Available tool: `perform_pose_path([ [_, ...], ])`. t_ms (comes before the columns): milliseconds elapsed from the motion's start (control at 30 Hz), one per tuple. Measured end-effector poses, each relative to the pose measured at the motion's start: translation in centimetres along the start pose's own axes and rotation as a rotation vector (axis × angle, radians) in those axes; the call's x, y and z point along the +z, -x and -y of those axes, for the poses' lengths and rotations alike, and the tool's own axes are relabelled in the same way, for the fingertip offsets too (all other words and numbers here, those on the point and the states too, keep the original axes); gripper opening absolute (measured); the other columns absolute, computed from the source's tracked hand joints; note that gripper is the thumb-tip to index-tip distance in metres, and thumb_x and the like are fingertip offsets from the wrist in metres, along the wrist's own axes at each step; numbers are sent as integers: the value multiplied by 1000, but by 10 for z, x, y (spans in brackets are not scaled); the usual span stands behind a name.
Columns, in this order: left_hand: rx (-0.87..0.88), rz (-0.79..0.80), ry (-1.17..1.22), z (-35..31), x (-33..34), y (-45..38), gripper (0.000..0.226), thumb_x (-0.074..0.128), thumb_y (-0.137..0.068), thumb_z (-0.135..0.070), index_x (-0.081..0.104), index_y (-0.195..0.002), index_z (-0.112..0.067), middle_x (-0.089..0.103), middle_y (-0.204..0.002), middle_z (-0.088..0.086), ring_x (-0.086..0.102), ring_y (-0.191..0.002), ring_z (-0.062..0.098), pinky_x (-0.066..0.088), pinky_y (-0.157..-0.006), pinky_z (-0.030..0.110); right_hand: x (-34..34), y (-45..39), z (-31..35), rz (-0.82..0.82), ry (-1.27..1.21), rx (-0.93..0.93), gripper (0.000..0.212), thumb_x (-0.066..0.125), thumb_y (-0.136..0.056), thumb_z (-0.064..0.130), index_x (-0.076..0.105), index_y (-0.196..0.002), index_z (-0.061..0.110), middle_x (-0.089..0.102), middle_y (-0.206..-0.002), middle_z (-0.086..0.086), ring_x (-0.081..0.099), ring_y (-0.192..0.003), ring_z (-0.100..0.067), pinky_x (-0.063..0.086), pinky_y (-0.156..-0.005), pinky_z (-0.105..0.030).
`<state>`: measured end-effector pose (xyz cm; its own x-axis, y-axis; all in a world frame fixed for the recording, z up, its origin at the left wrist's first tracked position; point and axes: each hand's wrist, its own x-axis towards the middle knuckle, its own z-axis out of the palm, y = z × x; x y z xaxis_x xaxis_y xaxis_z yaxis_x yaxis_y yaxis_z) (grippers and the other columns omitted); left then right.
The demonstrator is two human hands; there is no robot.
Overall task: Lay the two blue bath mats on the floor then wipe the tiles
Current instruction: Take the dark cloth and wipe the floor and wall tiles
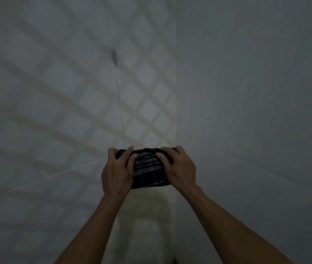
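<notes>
One dark cloth (149, 168), folded into a thick pad and crossed by paler stripes, sits just below the middle of the head view, held up in front of a tiled wall corner. Whether it touches the tiles cannot be told. The left hand (118, 171) grasps its left end, fingers curled over the top edge and thumb laid on the near face. The right hand (179, 168) grasps the right end the same way, its fingers bunched over the upper right corner. Both bare forearms rise from the bottom edge and converge on the cloth.

Behind it, the left wall (61, 96) bears pale square tiles set on a slant with lighter grout lines. A small grey fitting (114, 56) sticks out of that wall higher up. The right wall (256, 82) looks plain and dim. Below the hands lies a pale, blurred surface that cannot be made out.
</notes>
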<state>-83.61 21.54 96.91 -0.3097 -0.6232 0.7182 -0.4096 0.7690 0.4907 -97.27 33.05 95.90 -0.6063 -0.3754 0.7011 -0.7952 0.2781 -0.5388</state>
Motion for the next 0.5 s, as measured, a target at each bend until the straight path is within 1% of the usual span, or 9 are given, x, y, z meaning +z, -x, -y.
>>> perform_pose_path([
  [133,12,-104,-43,-38,-17,-21,29,66,-96,-33,72,-122,-22,52,-109,8,62,-78,28,41,-63,28,-25,-39,6,-5,-72,-82,26,57,-97,50,71,-115,37,62,-104,8,65,-87,-16,44,-66,-24],
  [333,47,-230,-121,-69,-44,-64,28,66,-95,-32,73,-120,-23,52,-107,8,61,-73,28,43,-60,28,-35,-96,26,-26,-190,-178,28,58,-97,49,70,-119,37,62,-104,7,64,-86,-17,47,-66,-27],
  [433,90,-283,-168,-72,-54,-91,26,69,-94,-30,74,-118,-23,52,-104,8,60,-68,27,42,-57,28,-31,-125,41,-29,-239,-211,26,58,-97,49,72,-116,36,62,-104,7,64,-87,-16,45,-66,-26],
  [500,98,-310,-180,-71,-59,-109,25,69,-94,-29,75,-117,-24,52,-104,8,60,-69,27,41,-58,27,-27,-144,51,-52,-266,-236,24,59,-96,49,72,-113,37,62,-103,9,65,-87,-15,44,-66,-24],
])
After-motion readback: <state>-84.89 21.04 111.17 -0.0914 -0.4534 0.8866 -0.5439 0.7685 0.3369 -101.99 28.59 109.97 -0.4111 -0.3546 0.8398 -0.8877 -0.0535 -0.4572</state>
